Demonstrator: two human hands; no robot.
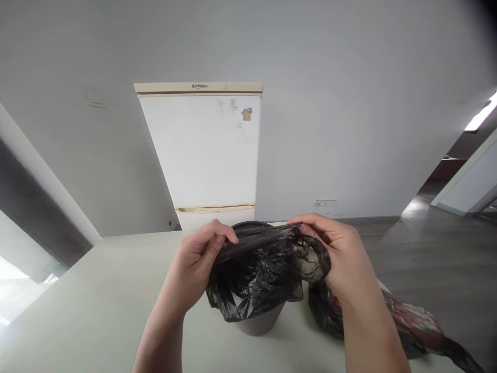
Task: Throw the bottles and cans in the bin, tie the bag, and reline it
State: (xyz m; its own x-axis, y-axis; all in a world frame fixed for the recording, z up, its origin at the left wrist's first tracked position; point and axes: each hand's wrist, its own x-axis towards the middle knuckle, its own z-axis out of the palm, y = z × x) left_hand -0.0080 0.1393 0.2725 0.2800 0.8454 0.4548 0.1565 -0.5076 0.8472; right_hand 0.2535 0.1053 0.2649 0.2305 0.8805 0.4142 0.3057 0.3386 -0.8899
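Observation:
A thin black plastic bag (258, 280) hangs over the top of a grey bin (259, 324) that stands on the table. My left hand (204, 254) pinches the bag's edge on the left side, thumb against fingers. On the right, my right hand (330, 243) grips the same edge between thumb and fingers. The edge is stretched taut between both hands, above the bin's mouth. Part of the bin's dark rim (252, 224) shows behind the bag; most of the rim is hidden beneath the plastic.
Another black bag (326, 311) with reddish contents lies on the table to the right, partly behind my right forearm. The pale table (128, 300) spreads to the left. A white refrigerator (205, 150) stands beyond it against the grey wall (330, 114).

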